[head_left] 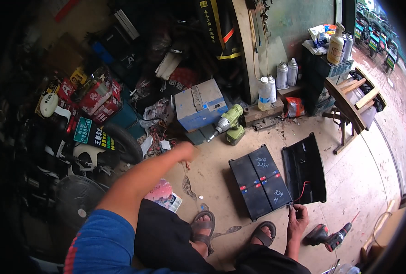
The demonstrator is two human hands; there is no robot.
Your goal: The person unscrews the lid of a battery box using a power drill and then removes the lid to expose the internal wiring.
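A black battery case (pixel 253 201) stands on the floor in front of my feet, with several dark battery blocks in it and red and blue terminals along their joints. Beside it on the right lies its open black cover (pixel 305 166), with a red wire (pixel 305 185) inside. At the case's near right corner my right hand (pixel 298 220) is closed, its thumb and fingers pinching a small dark piece that I cannot make out. My left hand (pixel 186 154) is stretched out over the floor, short of a green cordless impact wrench (pixel 229 123); its fingers are mostly hidden and blurred.
A blue-and-grey box (pixel 201 105) stands behind the wrench. A red-and-black cordless drill (pixel 333 237) lies right of my right hand. Spray cans (pixel 282 75) line the back ledge. A wooden stool (pixel 356 102) is at the right, a scooter (pixel 93 146) and a fan (pixel 80 201) at the left.
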